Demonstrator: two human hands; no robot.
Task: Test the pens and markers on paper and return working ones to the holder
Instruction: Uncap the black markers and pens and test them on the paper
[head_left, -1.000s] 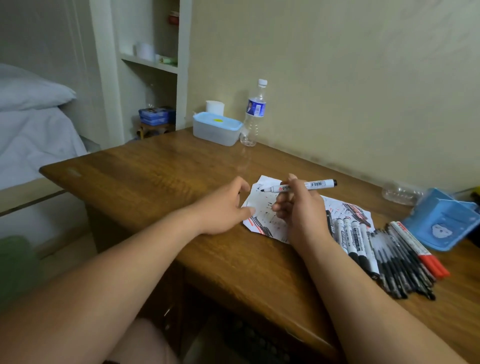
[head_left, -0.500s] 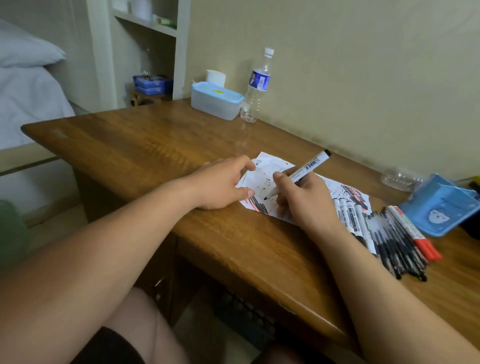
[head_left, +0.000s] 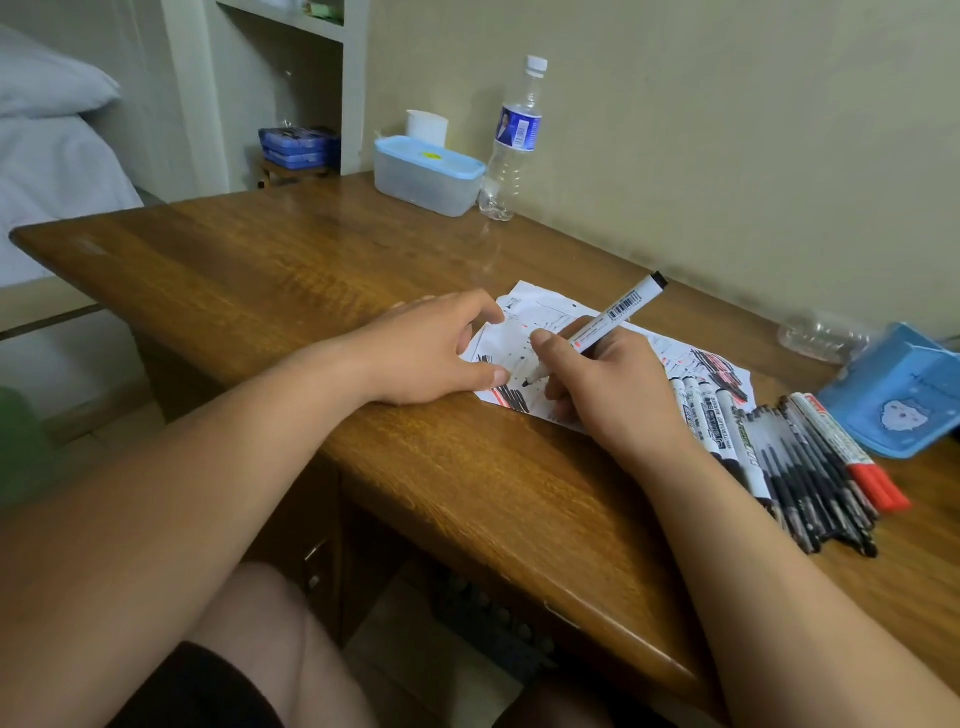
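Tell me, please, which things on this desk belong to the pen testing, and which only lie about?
Job: marker in the right hand; paper that the left hand touches; loose pens and markers; blue holder.
Lying about: lidded box; water bottle; white cup.

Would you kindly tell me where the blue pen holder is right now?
In the head view, the blue pen holder lies at the far right of the desk, just beyond the row of pens and markers.
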